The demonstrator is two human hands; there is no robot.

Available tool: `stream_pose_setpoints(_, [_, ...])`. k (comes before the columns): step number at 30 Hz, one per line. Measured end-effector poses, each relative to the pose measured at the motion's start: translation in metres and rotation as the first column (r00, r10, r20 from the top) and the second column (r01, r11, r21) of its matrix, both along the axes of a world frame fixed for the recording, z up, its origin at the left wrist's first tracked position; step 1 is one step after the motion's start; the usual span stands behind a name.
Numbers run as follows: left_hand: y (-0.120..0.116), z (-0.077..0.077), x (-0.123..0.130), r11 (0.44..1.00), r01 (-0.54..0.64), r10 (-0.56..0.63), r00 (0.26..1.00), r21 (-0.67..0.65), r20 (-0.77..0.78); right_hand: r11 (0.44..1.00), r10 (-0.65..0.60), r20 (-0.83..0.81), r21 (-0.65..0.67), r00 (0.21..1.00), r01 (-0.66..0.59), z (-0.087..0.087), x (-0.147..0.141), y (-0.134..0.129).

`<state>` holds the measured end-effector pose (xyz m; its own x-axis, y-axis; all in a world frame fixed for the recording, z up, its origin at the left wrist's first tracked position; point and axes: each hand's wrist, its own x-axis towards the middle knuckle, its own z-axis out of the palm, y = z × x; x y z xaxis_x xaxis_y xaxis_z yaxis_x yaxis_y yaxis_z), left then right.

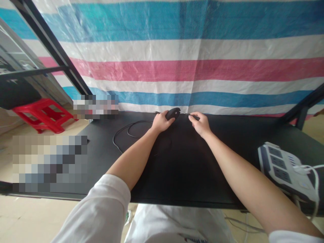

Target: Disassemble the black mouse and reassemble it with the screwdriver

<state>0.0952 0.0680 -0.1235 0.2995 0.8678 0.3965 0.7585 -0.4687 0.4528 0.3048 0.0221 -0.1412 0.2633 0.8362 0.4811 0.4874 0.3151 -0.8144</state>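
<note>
Black table (182, 168); left grip (161, 122) clasps dark mouse (173, 113); right grip (200, 125) pinches screwdriver (194, 117).

It seemed a makeshift workroom: striped tarpaulin (177, 71) for a wall, black desk (182, 175), power strip (286, 168), red stool (42, 108).

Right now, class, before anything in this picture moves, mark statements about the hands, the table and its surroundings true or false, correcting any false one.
1. The left hand holds a black mouse. True.
2. The right hand is empty. False: the right hand holds a screwdriver, its shaft pointing at the mouse.
3. A black cable lies curved on the table. True.
4. The power strip has nothing plugged in. False: a white plug is in it.
5. The stool is green. False: the stool is red.
6. The sheet behind the table is striped. True.
</note>
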Motion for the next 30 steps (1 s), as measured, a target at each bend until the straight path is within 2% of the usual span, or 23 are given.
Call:
stream_pose_setpoints(6, [-0.0007, 0.0001, 0.0015, 1.0, -0.029, 0.029, 1.0, -0.002, -0.004, 0.997, -0.055, 0.189, -0.038, 0.98, 0.063, 0.0071, -0.005, -0.0054])
stream_pose_setpoints(10, [-0.0018, 0.0007, 0.0024, 0.999, -0.048, 0.048, 0.999, -0.004, -0.015, 0.998, -0.068, 0.304, 0.027, 0.95, 0.063, 0.0082, -0.0075, -0.0071])
stream_pose_setpoints(15, [-0.0024, 0.0013, 0.0029, 0.998, -0.06, 0.06, 0.998, -0.01, -0.024, 0.996, -0.07, 0.363, 0.073, 0.929, 0.047, 0.0082, -0.0079, -0.0098])
stream_pose_setpoints(21, [-0.0025, 0.002, 0.0025, 0.998, -0.057, 0.056, 0.998, -0.015, -0.032, 0.995, -0.038, 0.278, 0.102, 0.96, 0.01, 0.0094, -0.0032, -0.0084])
stream_pose_setpoints(27, [-0.0036, 0.003, 0.0028, 0.999, -0.046, 0.046, 0.998, -0.005, -0.04, 0.998, 0.009, 0.159, 0.061, 0.987, -0.019, 0.0065, 0.0001, -0.0044])
stream_pose_setpoints(30, [-0.004, 0.0032, 0.0027, 0.999, -0.042, 0.041, 0.998, -0.006, -0.048, 1.0, -0.009, 0.145, 0.024, 0.989, 0.005, 0.0065, -0.0021, -0.0053])
